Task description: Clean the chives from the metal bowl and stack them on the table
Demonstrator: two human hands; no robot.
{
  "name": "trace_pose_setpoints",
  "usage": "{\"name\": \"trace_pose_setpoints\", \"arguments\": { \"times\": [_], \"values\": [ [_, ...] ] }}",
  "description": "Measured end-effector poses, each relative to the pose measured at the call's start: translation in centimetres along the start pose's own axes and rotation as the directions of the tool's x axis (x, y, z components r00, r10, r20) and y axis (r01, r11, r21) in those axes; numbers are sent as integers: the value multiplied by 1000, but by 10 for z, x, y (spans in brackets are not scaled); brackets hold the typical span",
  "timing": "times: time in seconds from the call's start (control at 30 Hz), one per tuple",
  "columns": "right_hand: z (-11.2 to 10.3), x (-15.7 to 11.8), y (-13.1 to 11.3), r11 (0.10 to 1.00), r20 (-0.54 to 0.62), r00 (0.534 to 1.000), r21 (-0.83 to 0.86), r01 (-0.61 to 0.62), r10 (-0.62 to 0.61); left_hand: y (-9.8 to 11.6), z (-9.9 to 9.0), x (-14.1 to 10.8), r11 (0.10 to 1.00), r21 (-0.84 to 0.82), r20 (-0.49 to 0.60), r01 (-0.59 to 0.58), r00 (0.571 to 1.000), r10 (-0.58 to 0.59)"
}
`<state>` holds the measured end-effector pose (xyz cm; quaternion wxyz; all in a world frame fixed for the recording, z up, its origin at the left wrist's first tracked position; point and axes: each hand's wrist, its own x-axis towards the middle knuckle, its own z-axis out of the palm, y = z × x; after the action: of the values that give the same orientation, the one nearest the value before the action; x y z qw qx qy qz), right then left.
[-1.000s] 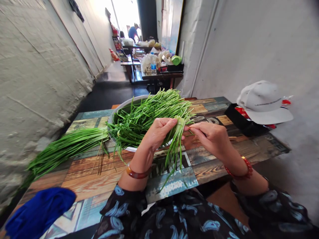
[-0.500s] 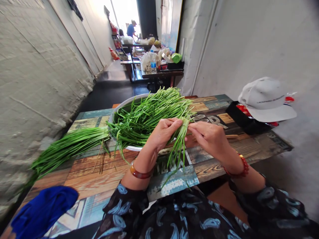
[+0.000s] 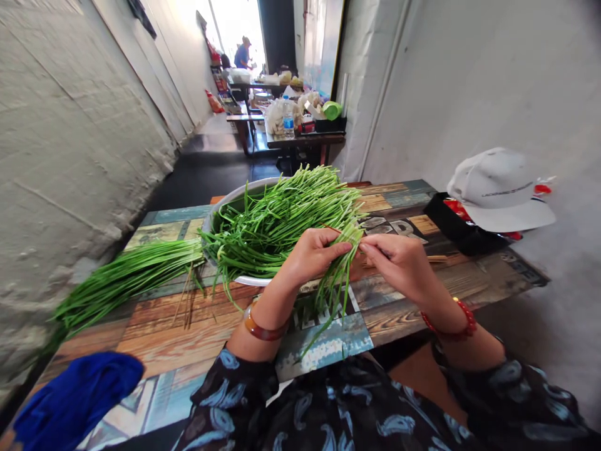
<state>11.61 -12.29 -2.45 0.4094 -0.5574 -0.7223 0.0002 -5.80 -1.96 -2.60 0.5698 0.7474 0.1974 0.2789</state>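
My left hand (image 3: 313,255) is closed around a small bunch of garlic chives (image 3: 334,285), whose green leaves hang down over the table edge side. My right hand (image 3: 399,260) meets it from the right, thumb and finger pinched at the pale stem ends. What exactly lies between those fingertips is small and partly hidden. Just beyond both hands, a metal basin (image 3: 256,281) is heaped with more chives (image 3: 291,216), pale ends pointing right. Another bundle of chives (image 3: 136,279) lies on the table left of the basin.
Thin brown strands (image 3: 188,304) lie by the left bundle on the patchwork wooden table (image 3: 164,338). A blue cloth (image 3: 79,398) is at the near left. At the right, a white cap (image 3: 500,188) rests on a black box (image 3: 462,232). Walls flank both sides; a person (image 3: 243,55) is far back.
Both hands and the held chives have shifted slightly right and down. My right fingertips now pinch at the stem ends. The distant person has moved a little.
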Motion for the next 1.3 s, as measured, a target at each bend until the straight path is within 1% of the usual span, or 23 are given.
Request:
{"name": "trace_pose_setpoints", "arguments": {
  "times": [0.13,0.2,0.3,0.37,0.4,0.47,0.53,0.6,0.67,0.73,0.8,0.87,0.97,1.03,1.1,1.17,1.2,1.23,1.3],
  "values": [
    [-1,0,-1,996,11,998,55,-64,63,3,-1,-1,998,59,15,-37,999,36],
    [1,1,-1,978,68,988,149,-146,137,5,-1,-1,995,92,-8,-44,999,45],
    [5,3,2,884,215,940,336,-325,264,3,0,-2,990,126,-39,-67,997,73],
    [7,3,5,833,248,924,410,-371,290,1,0,-3,986,134,-10,-101,995,103],
    [6,3,5,828,230,929,426,-365,291,0,-1,-4,983,144,22,-111,994,109],
    [2,4,5,849,155,945,416,-326,287,-4,-6,-7,977,190,88,-98,993,83],
    [-6,6,3,881,76,958,377,-285,277,-6,-14,-12,969,245,137,-41,991,7],
    [-13,10,0,899,26,967,361,-247,255,-6,-23,-19,958,286,167,18,984,-69],
    [-20,18,-2,905,-20,974,373,-204,227,0,-33,-26,949,310,190,57,974,-120],
    [-25,31,-6,908,-58,979,388,-159,196,11,-44,-33,944,317,189,89,970,-155],
    [-28,46,-12,899,-75,983,421,-121,168,26,-54,-42,939,321,156,123,971,-180],
    [-33,61,-23,866,-66,987,491,-98,149,42,-64,-56,935,325,91,141,980,-179],
    [-45,81,-50,801,-54,994,598,-41,91,67,-78,-88,926,346,-23,151,988,-153],
    [-55,90,-73,755,-65,997,655,5,50,81,-85,-112,910,377,-130,169,983,-129],
    [-65,96,-94,697,-85,996,715,48,19,92,-90,-136,895,397,-275,201,957,-93],
    [-71,99,-107,641,-111,994,761,101,-24,97,-94,-153,890,393,-402,230,914,-59],
    [-71,98,-110,626,-115,993,772,110,-32,96,-96,-158,889,389,-436,241,898,-53],
    [-68,96,-109,623,-110,994,776,99,-21,93,-97,-161,886,390,-447,250,893,-55],
    [-54,85,-95,639,-57,996,769,4,62,80,-101,-159,869,417,-411,268,908,-84]
  ]
}}
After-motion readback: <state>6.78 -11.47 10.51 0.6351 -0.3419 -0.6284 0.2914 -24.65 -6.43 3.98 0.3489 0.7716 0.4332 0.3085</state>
